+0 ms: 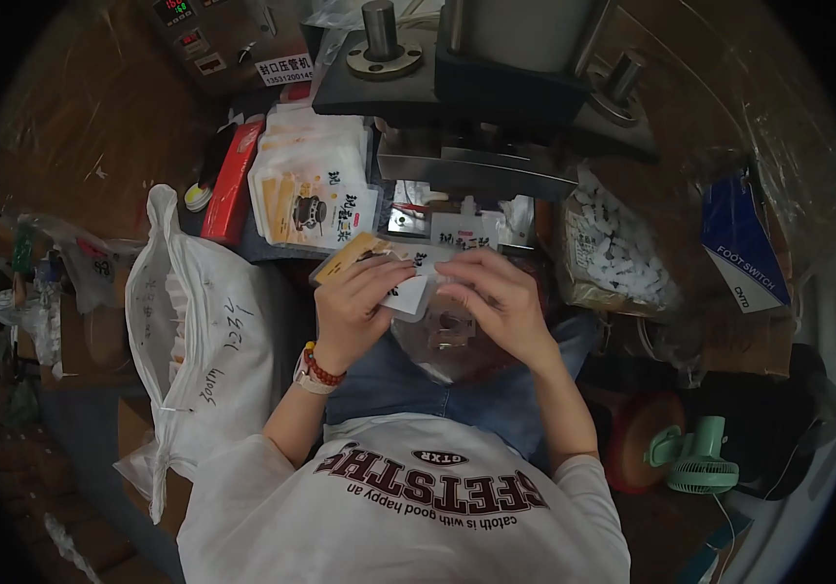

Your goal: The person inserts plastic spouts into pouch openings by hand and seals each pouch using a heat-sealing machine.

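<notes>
A flat printed pouch point(409, 295), white with an orange-yellow part, lies tilted between my two hands above my lap. My left hand point(357, 300) is closed on its left side, fingers across the front. At its right end, my right hand point(501, 300) pinches with thumb and fingertips; the exact spot is covered by the fingers. Just beyond, a second pouch point(464, 232) with a small spout at its top sits under the press point(476, 161). A stack of similar pouches point(311, 200) rests to the left of the press.
To the right stands a box of small white plastic pieces point(617, 243), with a blue foot switch box point(744, 248) farther out. A large white sack point(208, 341) leans at my left, near a red box point(234, 182). A green fan point(703, 462) is at lower right.
</notes>
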`<state>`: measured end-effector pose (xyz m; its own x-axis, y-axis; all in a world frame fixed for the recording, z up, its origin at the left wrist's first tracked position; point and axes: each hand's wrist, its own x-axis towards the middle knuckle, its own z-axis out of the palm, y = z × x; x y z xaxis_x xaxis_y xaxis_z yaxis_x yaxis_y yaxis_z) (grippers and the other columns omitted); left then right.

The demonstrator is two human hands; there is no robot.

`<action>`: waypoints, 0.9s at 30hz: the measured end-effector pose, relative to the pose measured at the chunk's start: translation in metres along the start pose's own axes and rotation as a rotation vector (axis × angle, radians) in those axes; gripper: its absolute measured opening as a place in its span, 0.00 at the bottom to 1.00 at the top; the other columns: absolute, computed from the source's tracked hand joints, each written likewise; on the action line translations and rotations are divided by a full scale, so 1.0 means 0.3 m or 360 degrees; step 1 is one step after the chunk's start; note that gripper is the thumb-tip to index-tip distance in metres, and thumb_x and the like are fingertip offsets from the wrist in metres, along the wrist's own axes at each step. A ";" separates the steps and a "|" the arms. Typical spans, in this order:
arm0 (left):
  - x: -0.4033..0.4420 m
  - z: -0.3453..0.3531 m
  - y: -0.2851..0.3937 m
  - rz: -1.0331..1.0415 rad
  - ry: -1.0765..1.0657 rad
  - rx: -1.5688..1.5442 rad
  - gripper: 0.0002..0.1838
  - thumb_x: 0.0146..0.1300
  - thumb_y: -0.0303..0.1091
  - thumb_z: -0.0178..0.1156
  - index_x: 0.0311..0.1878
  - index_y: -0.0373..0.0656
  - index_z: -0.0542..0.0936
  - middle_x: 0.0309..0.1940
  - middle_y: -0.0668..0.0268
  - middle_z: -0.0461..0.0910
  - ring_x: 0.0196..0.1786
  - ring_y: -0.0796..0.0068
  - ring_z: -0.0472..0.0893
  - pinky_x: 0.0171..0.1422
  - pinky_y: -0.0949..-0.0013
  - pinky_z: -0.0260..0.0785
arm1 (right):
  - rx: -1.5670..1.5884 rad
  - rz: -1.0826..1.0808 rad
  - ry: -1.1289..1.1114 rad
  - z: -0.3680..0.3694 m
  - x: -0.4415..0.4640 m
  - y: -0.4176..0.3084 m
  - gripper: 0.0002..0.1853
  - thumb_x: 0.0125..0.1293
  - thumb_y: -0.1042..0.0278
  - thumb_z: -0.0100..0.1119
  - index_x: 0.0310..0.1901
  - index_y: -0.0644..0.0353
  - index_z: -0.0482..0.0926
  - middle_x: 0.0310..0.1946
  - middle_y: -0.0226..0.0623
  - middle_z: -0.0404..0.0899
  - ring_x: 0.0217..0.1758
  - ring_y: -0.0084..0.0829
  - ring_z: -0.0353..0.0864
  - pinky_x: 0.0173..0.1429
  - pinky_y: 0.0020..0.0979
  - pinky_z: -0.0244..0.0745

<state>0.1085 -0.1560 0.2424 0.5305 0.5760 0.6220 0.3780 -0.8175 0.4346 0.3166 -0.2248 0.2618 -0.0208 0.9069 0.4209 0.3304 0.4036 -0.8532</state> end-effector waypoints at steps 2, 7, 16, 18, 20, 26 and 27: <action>0.019 -0.032 0.029 0.0081 -0.0094 0.0069 0.22 0.42 0.19 0.60 0.46 0.43 0.83 0.43 0.64 0.85 0.43 0.62 0.84 0.46 0.65 0.77 | -0.0591 -0.0372 -0.0142 -0.009 0.000 -0.012 0.16 0.56 0.73 0.67 0.48 0.61 0.82 0.45 0.38 0.79 0.44 0.36 0.79 0.45 0.31 0.76; 0.001 0.025 0.039 -0.0170 -0.0523 -0.0156 0.13 0.51 0.24 0.63 0.43 0.41 0.83 0.38 0.63 0.85 0.34 0.71 0.85 0.41 0.70 0.76 | -0.1088 -0.0455 -0.0326 -0.051 0.003 -0.050 0.21 0.57 0.70 0.66 0.53 0.60 0.78 0.49 0.42 0.78 0.49 0.43 0.77 0.51 0.36 0.74; 0.150 0.263 -0.066 -0.1723 -0.0441 -0.2192 0.16 0.65 0.35 0.63 0.46 0.29 0.80 0.40 0.59 0.84 0.38 0.75 0.84 0.43 0.72 0.79 | -0.1492 0.0259 0.0611 -0.314 -0.034 0.057 0.16 0.61 0.67 0.63 0.49 0.63 0.77 0.44 0.45 0.80 0.49 0.46 0.77 0.51 0.41 0.72; 0.168 0.287 -0.104 -0.1773 -0.0483 -0.2293 0.17 0.65 0.34 0.63 0.49 0.30 0.79 0.44 0.58 0.83 0.42 0.73 0.84 0.47 0.70 0.79 | -0.1968 0.0926 0.0473 -0.362 -0.078 0.202 0.14 0.61 0.65 0.62 0.46 0.63 0.78 0.44 0.48 0.80 0.48 0.49 0.78 0.49 0.43 0.72; 0.175 0.300 -0.121 -0.1808 -0.0473 -0.2410 0.16 0.65 0.34 0.62 0.50 0.31 0.78 0.45 0.60 0.82 0.43 0.73 0.84 0.48 0.70 0.78 | -0.1862 0.0881 0.0485 -0.357 -0.095 0.284 0.14 0.61 0.66 0.62 0.46 0.63 0.78 0.42 0.49 0.80 0.46 0.50 0.78 0.47 0.44 0.73; 0.150 0.228 -0.145 -0.1472 -0.0451 -0.1402 0.21 0.60 0.40 0.67 0.51 0.35 0.79 0.44 0.61 0.84 0.43 0.70 0.84 0.47 0.70 0.75 | -0.1358 0.0854 0.0625 -0.367 -0.074 0.271 0.11 0.62 0.68 0.61 0.44 0.62 0.77 0.34 0.48 0.79 0.37 0.47 0.80 0.42 0.40 0.73; 0.142 0.190 -0.163 -0.1259 -0.0445 -0.0808 0.24 0.59 0.42 0.68 0.53 0.37 0.78 0.45 0.61 0.84 0.44 0.68 0.84 0.47 0.70 0.74 | -0.1210 0.1029 0.0664 -0.369 -0.065 0.262 0.10 0.63 0.69 0.61 0.43 0.62 0.76 0.32 0.48 0.79 0.36 0.46 0.79 0.41 0.38 0.73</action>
<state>0.1558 -0.0912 0.2106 0.4498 0.8853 -0.1180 0.3656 -0.0620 0.9287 0.4473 -0.2243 0.2206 0.6433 0.7500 0.1537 0.6651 -0.4480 -0.5974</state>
